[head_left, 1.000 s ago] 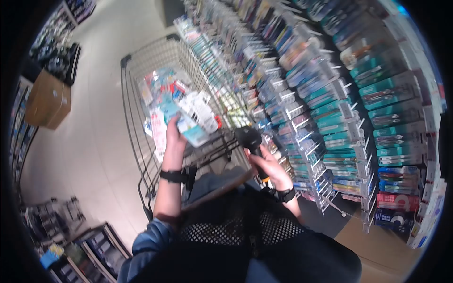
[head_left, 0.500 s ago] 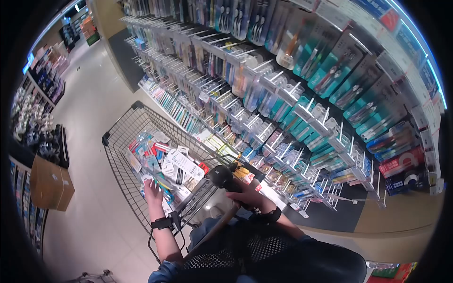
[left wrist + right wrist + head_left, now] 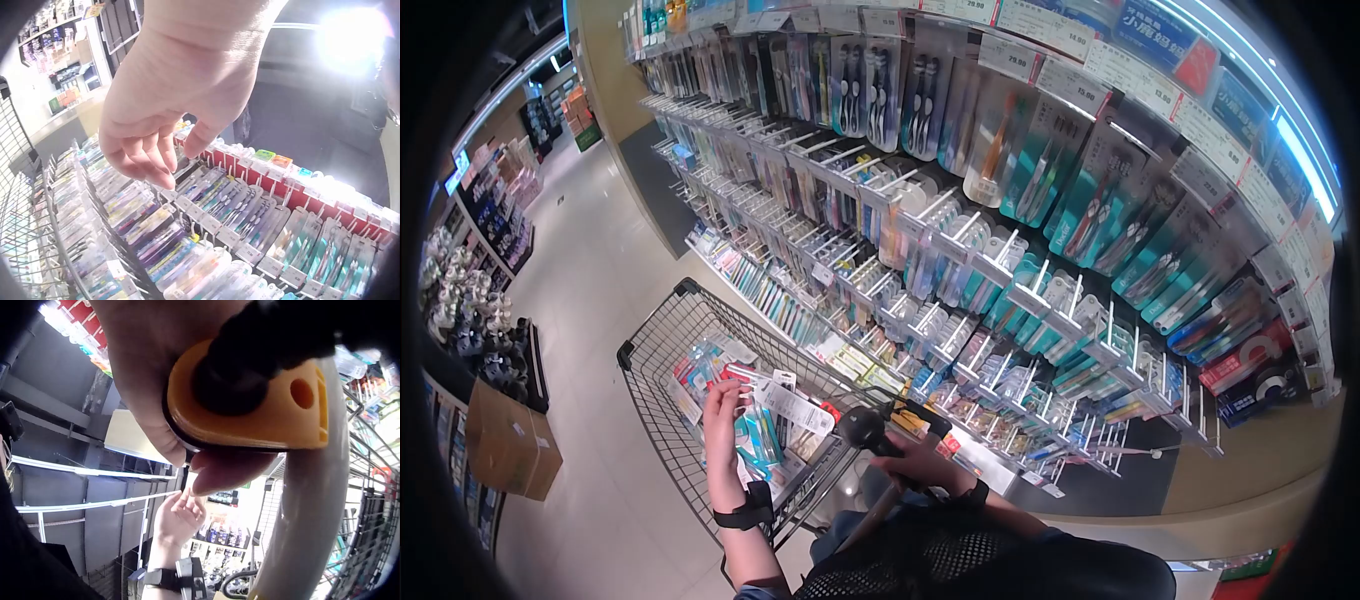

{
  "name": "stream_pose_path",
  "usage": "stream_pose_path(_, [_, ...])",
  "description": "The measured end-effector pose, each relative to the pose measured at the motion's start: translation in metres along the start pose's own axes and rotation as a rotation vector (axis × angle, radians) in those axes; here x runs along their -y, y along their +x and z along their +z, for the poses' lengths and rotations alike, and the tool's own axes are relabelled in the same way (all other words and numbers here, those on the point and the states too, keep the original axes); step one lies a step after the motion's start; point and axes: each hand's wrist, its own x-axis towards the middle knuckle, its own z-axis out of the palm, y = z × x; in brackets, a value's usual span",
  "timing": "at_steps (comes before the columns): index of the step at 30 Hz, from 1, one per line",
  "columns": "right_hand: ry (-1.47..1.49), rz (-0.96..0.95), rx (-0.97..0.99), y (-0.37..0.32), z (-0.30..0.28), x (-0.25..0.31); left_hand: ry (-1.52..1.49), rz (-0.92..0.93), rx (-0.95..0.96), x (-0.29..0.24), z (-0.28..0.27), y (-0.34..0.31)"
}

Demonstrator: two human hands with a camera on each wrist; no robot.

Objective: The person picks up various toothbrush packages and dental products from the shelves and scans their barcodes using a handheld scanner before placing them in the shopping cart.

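My left hand point(image 3: 723, 420) is raised over the near left part of the shopping cart point(image 3: 650, 400), fingers loosely bent, with nothing in it. In the left wrist view the same hand point(image 3: 181, 94) hangs relaxed in front of racks of packaged toothbrushes point(image 3: 244, 206). My right hand point(image 3: 930, 468) grips a black handheld device point(image 3: 863, 430) at the cart's near end. Its orange base point(image 3: 250, 425) shows in the right wrist view beside a pale curved bar point(image 3: 306, 487), fingers curled round the device. Packages point(image 3: 757, 432) lie in the cart.
Hooks with packaged toothbrushes point(image 3: 1100, 225) fill the wall on the right, price labels point(image 3: 1070, 85) above. A cardboard box point(image 3: 510, 440) stands on the floor at the left, near shelves of dark goods point(image 3: 475, 330). A pale aisle floor point(image 3: 585, 250) runs along the cart's left.
The flat blue-and-white package has left my left hand, which is now empty and lifted slightly since half a second ago. The view has swung toward the wall. My right hand keeps its hold on the device.
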Motion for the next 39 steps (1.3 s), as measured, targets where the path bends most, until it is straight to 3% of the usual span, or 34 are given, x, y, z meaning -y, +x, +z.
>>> stream_pose_path(7, [-0.118, 0.044, 0.073, 0.04, -0.004, 0.003, 0.13, 0.194, 0.189, -0.079, 0.05, 0.066])
stream_pose_path(9, [-0.136, 0.084, 0.062, 0.053, -0.006, 0.012, 0.164, 0.331, 0.3, -0.099, 0.072, 0.09])
stream_pose_path(14, [-0.163, 0.097, 0.092, 0.097, -0.015, 0.011, 0.208, 0.435, 0.422, -0.141, 0.138, 0.144])
stream_pose_path(18, [-0.254, 0.158, 0.207, 0.118, -0.026, 0.046, 0.201, 0.533, 0.525, -0.158, 0.177, 0.191])
stream_pose_path(19, [-0.303, 0.205, 0.284, 0.121, -0.029, 0.053, 0.199, 0.541, 0.529, -0.163, 0.185, 0.2])
stream_pose_path(24, [-0.285, 0.241, 0.281, 0.14, -0.034, 0.069, 0.238, 0.545, 0.533, -0.172, 0.202, 0.228])
stream_pose_path(26, [-0.261, 0.062, 0.212, 0.147, -0.034, 0.073, 0.247, 0.56, 0.544, -0.176, 0.211, 0.244])
stream_pose_path(29, [-0.273, -0.015, 0.245, 0.162, -0.035, 0.065, 0.226, 0.573, 0.58, -0.173, 0.232, 0.274])
stream_pose_path(33, [-0.247, -0.023, 0.19, 0.166, -0.023, 0.073, 0.195, 0.601, 0.523, -0.16, 0.27, 0.301])
stream_pose_path(35, [-0.198, -0.206, 0.111, 0.178, -0.017, 0.055, 0.197, 0.709, 0.399, -0.154, 0.287, 0.308])
stream_pose_path(39, [-0.177, -0.073, 0.102, 0.176, -0.007, 0.072, 0.238, 0.789, 0.42, -0.159, 0.301, 0.311])
